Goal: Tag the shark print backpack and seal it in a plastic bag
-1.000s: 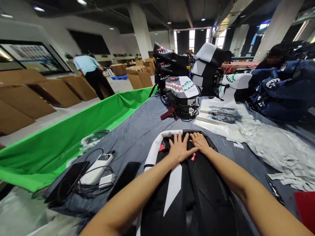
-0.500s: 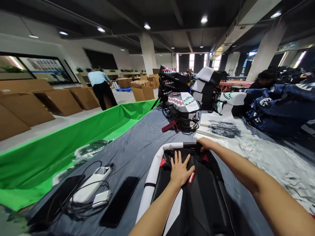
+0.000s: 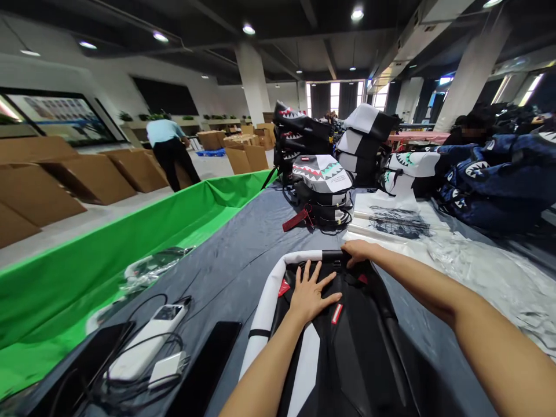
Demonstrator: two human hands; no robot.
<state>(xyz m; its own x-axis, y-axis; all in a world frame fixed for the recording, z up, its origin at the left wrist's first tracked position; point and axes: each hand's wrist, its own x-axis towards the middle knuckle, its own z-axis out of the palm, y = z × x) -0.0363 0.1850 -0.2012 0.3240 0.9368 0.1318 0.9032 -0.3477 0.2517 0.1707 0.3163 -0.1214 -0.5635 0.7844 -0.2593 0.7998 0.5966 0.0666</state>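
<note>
A black-and-white backpack [image 3: 354, 347] lies flat in front of me, its bottom part running out of the view. My left hand [image 3: 310, 292] rests on its black face with the fingers spread, beside a small red-and-white label [image 3: 337, 314]. At the far right corner of the bag, my right hand [image 3: 358, 252] is wrapped over the black rim; its fingertips are partly hidden. A red tab [image 3: 284, 287] shows near the bag's upper left corner.
Left of the bag lie a black phone [image 3: 208, 370], a white power bank [image 3: 147, 341] and tangled cables. Stacked shark-mouth backpacks [image 3: 321, 179] stand ahead. Clear plastic bags [image 3: 490, 278] cover the right side. Green cloth [image 3: 174, 214] edges the table; a person [image 3: 167, 145] bends by cardboard boxes [image 3: 87, 176].
The view has shifted slightly, so the phone and power bank sit lower and further left. Both hands keep their places on the backpack, the left still spread.
</note>
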